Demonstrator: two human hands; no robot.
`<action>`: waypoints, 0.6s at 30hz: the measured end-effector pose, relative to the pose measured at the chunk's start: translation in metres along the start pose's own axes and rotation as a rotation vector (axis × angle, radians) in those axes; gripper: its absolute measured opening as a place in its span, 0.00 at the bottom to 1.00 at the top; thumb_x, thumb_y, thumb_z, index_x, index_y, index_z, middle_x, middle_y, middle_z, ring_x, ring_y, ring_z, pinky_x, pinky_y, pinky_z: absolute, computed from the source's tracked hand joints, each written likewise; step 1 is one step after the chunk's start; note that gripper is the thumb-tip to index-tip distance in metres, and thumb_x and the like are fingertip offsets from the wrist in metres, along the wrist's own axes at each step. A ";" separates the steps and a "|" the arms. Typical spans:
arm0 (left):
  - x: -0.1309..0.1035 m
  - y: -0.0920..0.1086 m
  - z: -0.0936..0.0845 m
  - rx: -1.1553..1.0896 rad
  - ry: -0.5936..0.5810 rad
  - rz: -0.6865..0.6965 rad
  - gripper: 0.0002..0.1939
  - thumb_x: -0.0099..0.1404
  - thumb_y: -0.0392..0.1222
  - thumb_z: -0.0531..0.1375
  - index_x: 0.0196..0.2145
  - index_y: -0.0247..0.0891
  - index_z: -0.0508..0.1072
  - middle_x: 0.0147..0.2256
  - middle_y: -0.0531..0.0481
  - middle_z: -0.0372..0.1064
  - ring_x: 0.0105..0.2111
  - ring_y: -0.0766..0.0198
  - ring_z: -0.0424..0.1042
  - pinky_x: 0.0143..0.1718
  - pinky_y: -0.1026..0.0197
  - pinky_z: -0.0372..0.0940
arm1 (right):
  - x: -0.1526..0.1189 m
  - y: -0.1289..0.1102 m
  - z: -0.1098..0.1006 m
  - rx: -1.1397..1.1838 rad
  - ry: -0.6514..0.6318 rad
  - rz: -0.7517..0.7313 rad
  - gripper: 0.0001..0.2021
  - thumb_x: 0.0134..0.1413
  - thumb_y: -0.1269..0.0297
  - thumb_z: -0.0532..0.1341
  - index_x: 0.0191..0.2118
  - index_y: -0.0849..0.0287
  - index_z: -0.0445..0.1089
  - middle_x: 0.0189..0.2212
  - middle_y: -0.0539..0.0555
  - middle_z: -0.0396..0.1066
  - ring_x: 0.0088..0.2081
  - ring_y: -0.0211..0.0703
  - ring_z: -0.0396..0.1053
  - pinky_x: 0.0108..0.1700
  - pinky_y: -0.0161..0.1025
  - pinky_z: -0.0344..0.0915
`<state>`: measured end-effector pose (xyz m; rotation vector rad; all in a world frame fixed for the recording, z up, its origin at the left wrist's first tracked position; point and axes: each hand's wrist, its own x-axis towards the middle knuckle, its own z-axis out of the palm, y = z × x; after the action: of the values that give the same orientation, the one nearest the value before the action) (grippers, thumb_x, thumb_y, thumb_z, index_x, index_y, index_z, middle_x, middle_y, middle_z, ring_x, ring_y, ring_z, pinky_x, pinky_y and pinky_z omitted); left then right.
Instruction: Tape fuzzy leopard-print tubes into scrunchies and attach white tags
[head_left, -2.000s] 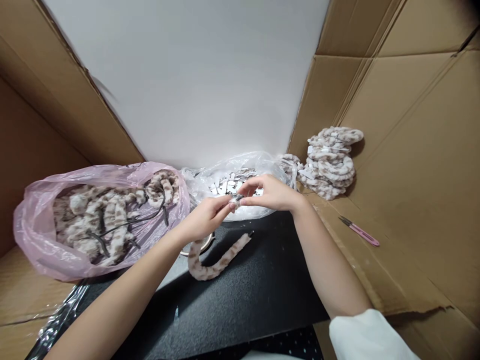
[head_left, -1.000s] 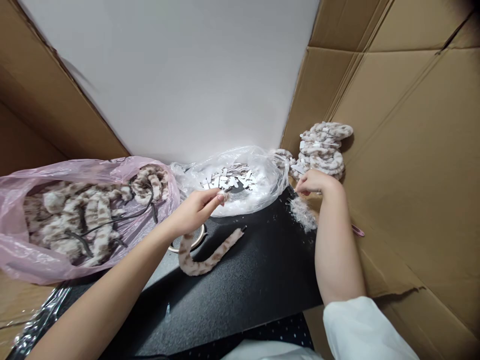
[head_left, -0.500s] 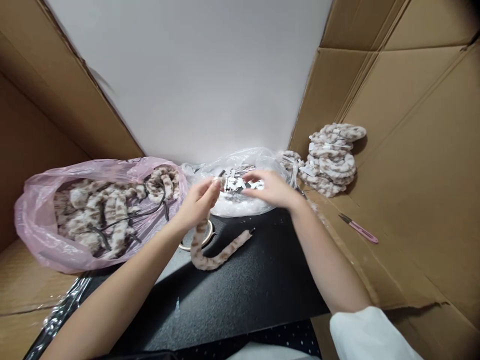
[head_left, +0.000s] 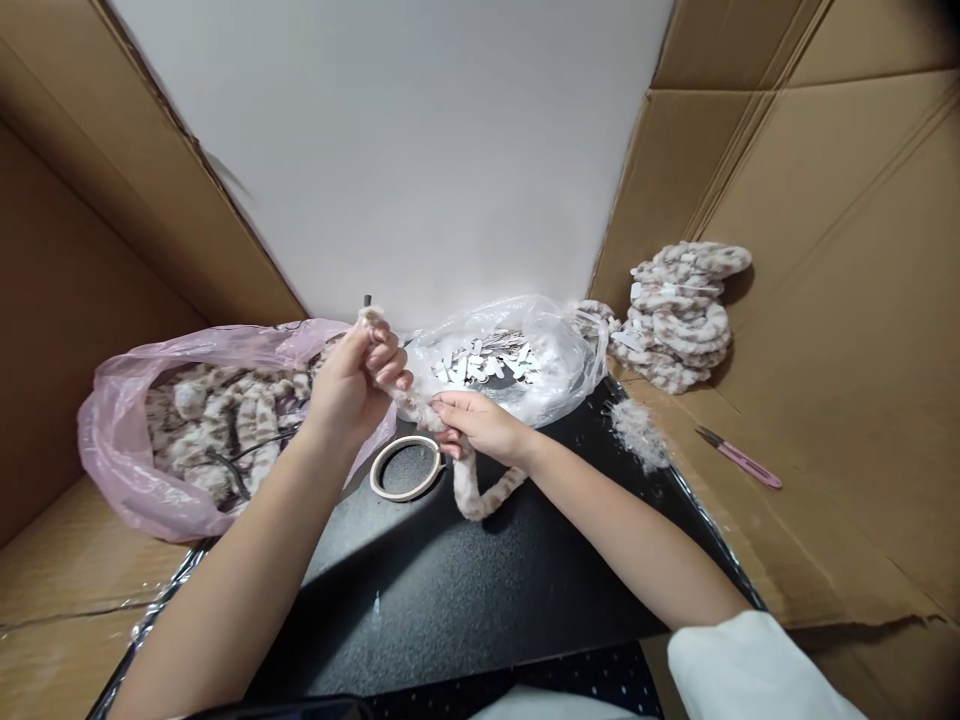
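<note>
A spotted, furry fabric tube (head_left: 471,490), cream with brown patches, runs between my two hands. My left hand (head_left: 354,380) is closed around its upper end, where a dark tip sticks out above the fist. Lower down, my right hand (head_left: 480,428) grips the middle of the tube between thumb and fingers. The rest of the tube hangs below and bends in a curve on the black table (head_left: 450,600). Just left of that curve lies a pale ring-shaped roll or hoop (head_left: 380,484), nearest to my right fingertips.
A pink plastic bag (head_left: 120,420) of furry tubes stands at left. Behind my hands, a clear bag (head_left: 577,375) holds white tags (head_left: 491,362). Finished-looking furry loops (head_left: 682,320) are piled at right, near loose fluff (head_left: 639,435) and pink thread snips (head_left: 739,463). Cardboard walls enclose both sides.
My left hand has moved up and left with the tube end. My right hand has left the white tags, come down and taken hold of the tube. The view has shifted slightly.
</note>
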<state>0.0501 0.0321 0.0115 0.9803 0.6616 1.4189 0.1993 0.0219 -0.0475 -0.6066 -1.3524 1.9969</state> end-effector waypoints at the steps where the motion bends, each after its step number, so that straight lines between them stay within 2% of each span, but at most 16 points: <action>1: 0.002 0.003 -0.003 -0.036 0.004 0.002 0.15 0.70 0.40 0.50 0.25 0.38 0.61 0.17 0.61 0.40 0.14 0.73 0.42 0.16 0.71 0.52 | -0.002 -0.002 -0.002 -0.002 -0.016 0.004 0.13 0.62 0.63 0.56 0.26 0.60 0.59 0.17 0.41 0.52 0.18 0.28 0.53 0.22 0.27 0.54; 5: 0.008 0.018 -0.011 -0.142 0.031 0.046 0.20 0.73 0.35 0.41 0.24 0.37 0.59 0.16 0.61 0.37 0.13 0.74 0.38 0.13 0.72 0.45 | -0.008 -0.007 -0.006 -0.036 -0.083 0.055 0.13 0.63 0.64 0.56 0.27 0.62 0.62 0.19 0.43 0.54 0.20 0.27 0.53 0.22 0.26 0.55; 8: 0.009 0.033 -0.017 -0.161 0.093 0.104 0.22 0.73 0.33 0.37 0.24 0.36 0.58 0.16 0.61 0.39 0.12 0.74 0.40 0.12 0.72 0.43 | -0.009 -0.008 -0.010 -0.051 -0.152 0.131 0.13 0.65 0.66 0.53 0.29 0.63 0.64 0.18 0.43 0.55 0.19 0.27 0.54 0.21 0.25 0.55; 13: 0.014 0.057 -0.040 -0.098 0.237 0.249 0.19 0.73 0.34 0.40 0.23 0.36 0.57 0.14 0.62 0.45 0.12 0.74 0.42 0.11 0.71 0.41 | -0.011 -0.016 -0.017 -0.162 -0.149 0.243 0.13 0.66 0.68 0.53 0.29 0.63 0.64 0.17 0.42 0.54 0.16 0.25 0.53 0.19 0.23 0.53; 18: 0.024 0.061 -0.062 0.075 0.474 0.345 0.15 0.67 0.29 0.45 0.22 0.37 0.58 0.12 0.62 0.45 0.10 0.74 0.40 0.10 0.70 0.37 | -0.015 -0.027 -0.024 -0.340 -0.143 0.295 0.14 0.66 0.70 0.51 0.28 0.65 0.66 0.16 0.43 0.56 0.16 0.25 0.55 0.19 0.23 0.52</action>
<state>-0.0315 0.0594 0.0386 0.8458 0.9265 1.9750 0.2332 0.0334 -0.0311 -0.8740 -1.7990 2.0840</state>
